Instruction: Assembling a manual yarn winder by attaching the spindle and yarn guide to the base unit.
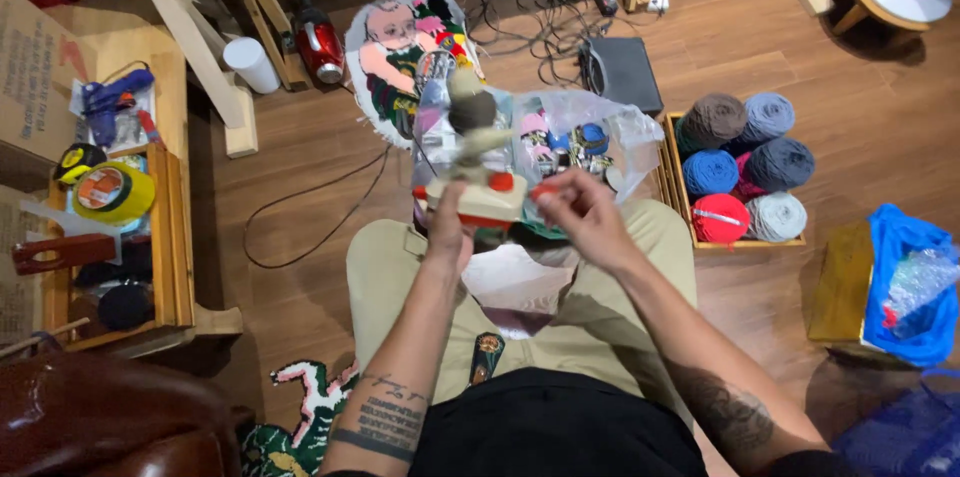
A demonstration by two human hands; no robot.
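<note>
Cream plastic yarn winder (487,199) gripped by left hand (447,227); right hand (585,217) pinches its red crank.

Warm indoor light, soft shadows, hands perhaps motion-blurred (edges bowed by wide lens), corners dim

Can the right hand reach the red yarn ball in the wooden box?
Probably yes: the right hand is beside the wooden box, and nothing lies between it and the red yarn ball.

Bare forearms, both tattooed: banded script above the left hand (447,227), darker inked patch above the right hand (590,217). Black shirt, khaki trousers.
</note>
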